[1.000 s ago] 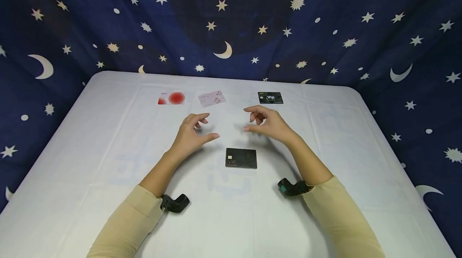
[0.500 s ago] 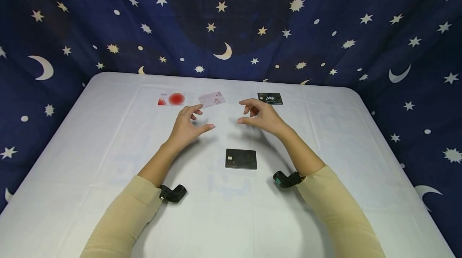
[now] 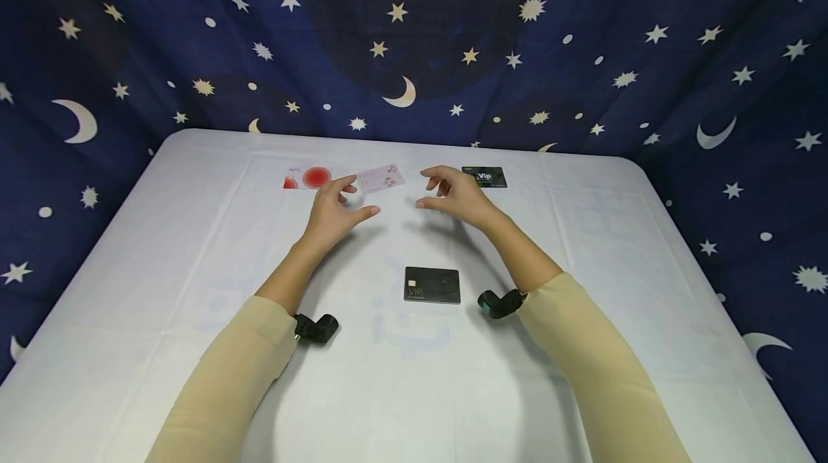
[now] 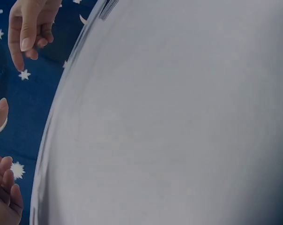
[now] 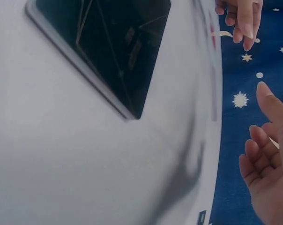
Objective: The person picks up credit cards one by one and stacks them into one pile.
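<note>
The left hand [image 3: 333, 217] and right hand [image 3: 458, 195] hang empty, thumbs parted from fingers: the reaching step, I'd judge. Between their fingertips, the pink card [image 3: 383, 180] lies on the bench [image 3: 187, 247] (touched or not, I can't tell); taking it calls for pinching its edges.

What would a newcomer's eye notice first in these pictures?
Probably the star-patterned blue cloth behind the white table. Next, the left hand and right hand, empty above it, with the pale pink card between them in the head view. The black VIP card nearest the person also stands out.
</note>
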